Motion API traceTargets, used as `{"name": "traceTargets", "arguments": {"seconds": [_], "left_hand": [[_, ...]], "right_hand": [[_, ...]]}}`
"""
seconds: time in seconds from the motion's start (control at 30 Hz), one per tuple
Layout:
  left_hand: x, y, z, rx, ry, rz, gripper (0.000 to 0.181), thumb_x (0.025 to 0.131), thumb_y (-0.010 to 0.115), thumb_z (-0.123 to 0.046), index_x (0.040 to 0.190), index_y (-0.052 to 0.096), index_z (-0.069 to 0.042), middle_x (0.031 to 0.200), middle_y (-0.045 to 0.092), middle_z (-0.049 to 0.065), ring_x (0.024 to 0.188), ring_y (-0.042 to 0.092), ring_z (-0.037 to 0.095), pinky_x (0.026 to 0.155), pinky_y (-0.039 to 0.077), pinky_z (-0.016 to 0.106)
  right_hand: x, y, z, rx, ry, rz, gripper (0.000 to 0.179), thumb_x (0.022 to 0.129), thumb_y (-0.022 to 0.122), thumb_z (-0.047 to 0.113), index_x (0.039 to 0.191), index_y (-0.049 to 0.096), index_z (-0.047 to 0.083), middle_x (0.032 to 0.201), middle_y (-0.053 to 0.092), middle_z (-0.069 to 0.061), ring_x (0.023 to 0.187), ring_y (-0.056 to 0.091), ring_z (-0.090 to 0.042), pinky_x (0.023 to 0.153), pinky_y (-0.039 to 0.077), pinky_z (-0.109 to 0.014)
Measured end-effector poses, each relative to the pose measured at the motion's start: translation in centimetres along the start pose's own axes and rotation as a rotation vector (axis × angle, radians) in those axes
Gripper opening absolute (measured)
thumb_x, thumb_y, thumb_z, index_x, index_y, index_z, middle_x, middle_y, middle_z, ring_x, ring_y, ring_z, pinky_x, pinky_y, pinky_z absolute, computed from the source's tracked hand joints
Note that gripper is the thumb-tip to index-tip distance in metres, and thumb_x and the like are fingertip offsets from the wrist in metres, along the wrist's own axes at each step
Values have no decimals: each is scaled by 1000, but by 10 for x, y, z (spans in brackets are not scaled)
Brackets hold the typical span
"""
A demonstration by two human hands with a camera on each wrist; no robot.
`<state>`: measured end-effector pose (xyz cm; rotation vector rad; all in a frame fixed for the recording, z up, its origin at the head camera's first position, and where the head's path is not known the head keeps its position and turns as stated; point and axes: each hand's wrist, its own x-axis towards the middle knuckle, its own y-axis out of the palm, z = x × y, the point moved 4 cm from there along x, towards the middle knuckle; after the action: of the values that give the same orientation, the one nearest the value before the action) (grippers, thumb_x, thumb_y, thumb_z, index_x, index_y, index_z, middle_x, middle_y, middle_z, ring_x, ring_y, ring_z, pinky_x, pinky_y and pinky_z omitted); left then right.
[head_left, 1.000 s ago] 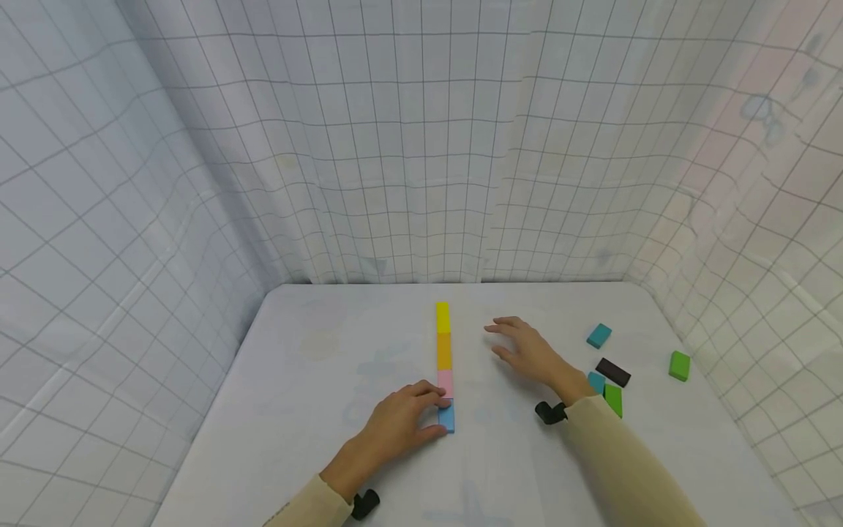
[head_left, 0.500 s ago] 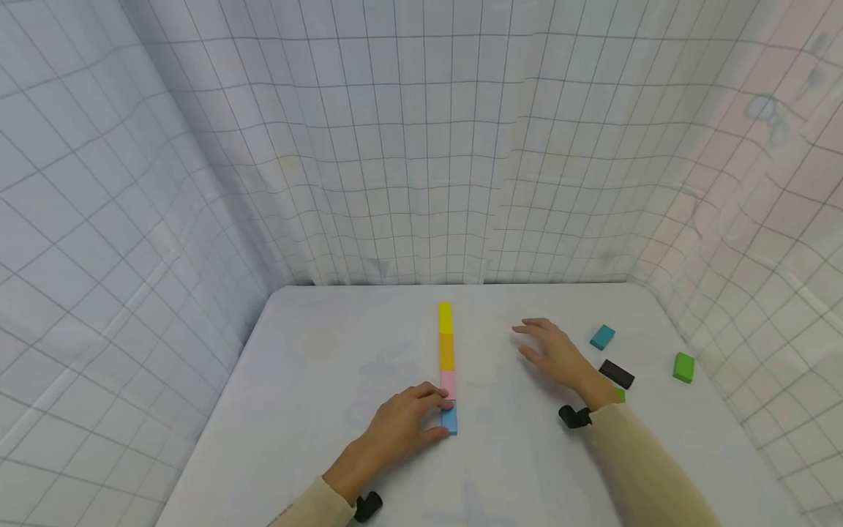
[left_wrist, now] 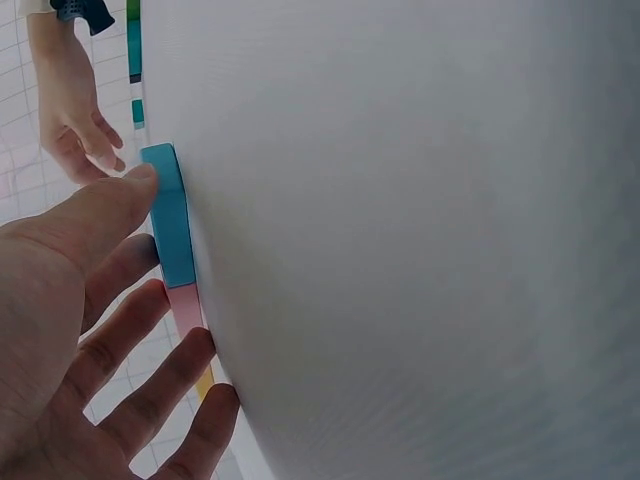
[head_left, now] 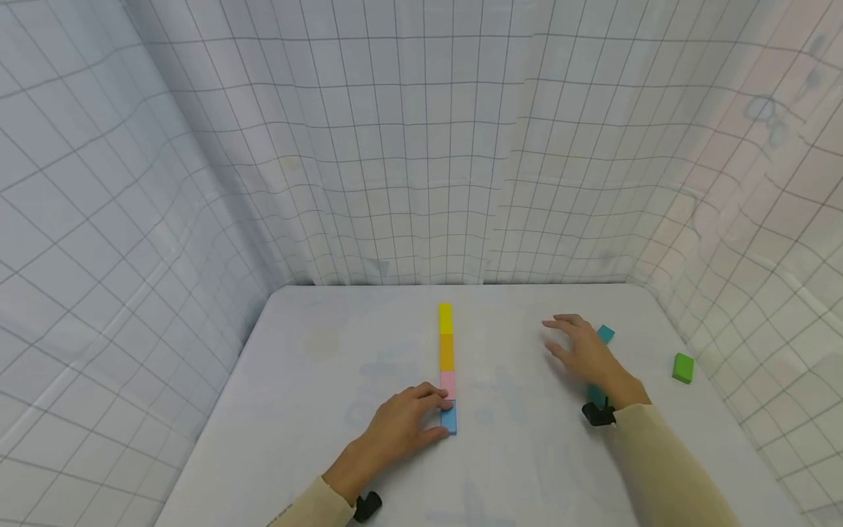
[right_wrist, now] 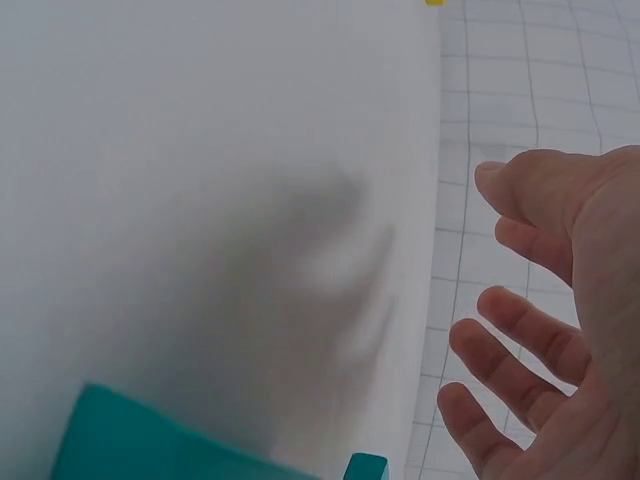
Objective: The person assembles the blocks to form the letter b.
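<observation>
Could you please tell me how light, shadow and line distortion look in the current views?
Right wrist view: a soft-edged shadow of the right hand falls on the white table; left wrist view: the table darkens toward the right edge; head view: light looks fairly even, grid lines on the curtain look wavy.

White table (head_left: 263,410), its top marked with faint bluish smudges (head_left: 382,368); white sheets (head_left: 421,146) patterned with dark grid lines hang behind it and on both sides, rippled; the right one has a pinkish tint and blue-grey blotches (head_left: 762,109).
</observation>
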<state>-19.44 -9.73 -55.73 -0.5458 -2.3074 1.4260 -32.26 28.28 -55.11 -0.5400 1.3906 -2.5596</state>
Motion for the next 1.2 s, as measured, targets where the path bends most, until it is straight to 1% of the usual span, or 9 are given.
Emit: {"name": "traceTargets", "arguments": {"seconds": [0.33,0.5,0.63,0.9,1.03,1.13,1.2], "left_hand": [[0,-2,-2,-5,7,-6,42,101,95,-33,140,84,-21,148,78,-3,133,78,24,111,68,49],[0,-2,-1,0,0,1,42,102,94,-34,140,84,-22,149,78,-3,133,77,24,111,68,49],[0,-1,-1,3,-1,4,42,102,94,-34,140,84,-22,149,78,-3,133,77,24,112,67,49],[0,-1,1,-2,-5,8,42,101,95,-34,140,84,-22,148,78,-4,132,77,23,113,67,48],[0,-1,1,-3,-3,6,42,101,95,-35,140,85,-23,148,78,-4,132,77,22,113,67,48],[0,-1,0,-6,-5,8,42,101,95,-35,140,85,-23,148,78,-4,132,77,22,113,67,48],[0,-1,0,-8,-7,12,42,101,95,-35,140,84,-24,148,78,-4,133,77,22,113,67,49]], "right_hand": [[-8,-18,-22,-2,78,0,52,112,80,18,157,68,-3,169,51,-40,154,49,-68,125,44,-85],[-12,-25,-33,3,107,-7,54,111,81,21,158,67,-2,170,48,-42,154,46,-70,124,45,-85],[-15,-30,-41,-21,120,-17,55,111,81,23,158,67,-3,168,47,-45,152,45,-73,122,44,-87],[-18,-37,-58,-61,154,-35,60,108,84,22,156,65,-9,161,47,-52,147,45,-77,116,46,-91],[-21,-40,-64,-43,188,-26,64,109,84,23,158,61,-11,160,44,-56,150,42,-77,117,44,-92],[-23,-41,-67,-18,233,-2,70,110,83,27,162,57,-11,162,40,-56,152,39,-76,119,43,-91],[-25,-41,-69,-10,256,10,72,111,82,30,164,54,-10,164,37,-56,149,45,-74,117,47,-88]]}}
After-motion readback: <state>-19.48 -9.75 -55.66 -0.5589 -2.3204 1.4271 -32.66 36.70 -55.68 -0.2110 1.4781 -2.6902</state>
